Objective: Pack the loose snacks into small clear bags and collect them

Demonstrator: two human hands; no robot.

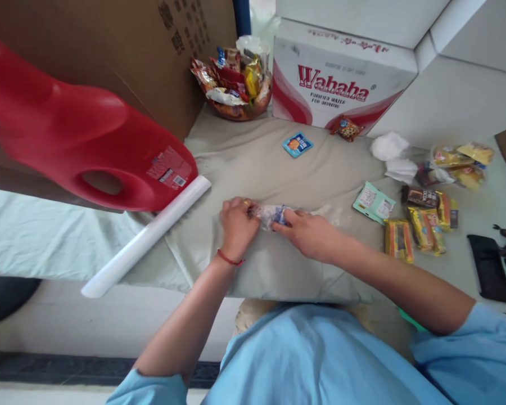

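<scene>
Two hands meet on a small crinkly clear-and-blue plastic packet (272, 215) lying mid-way across the grey cloth-covered desk (253, 163). The left hand (236, 225) pinches one end and the right hand (310, 233) closes on the other. Pulling it apart would, I judge, need firm opposed grips. Behind, a brown glass bowl (241, 114) brims with wrapped snacks.

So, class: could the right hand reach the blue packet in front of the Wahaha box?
Probably yes: only bare cloth lies between the right hand and the blue packet, though that hand now grips a wrapper.
</scene>
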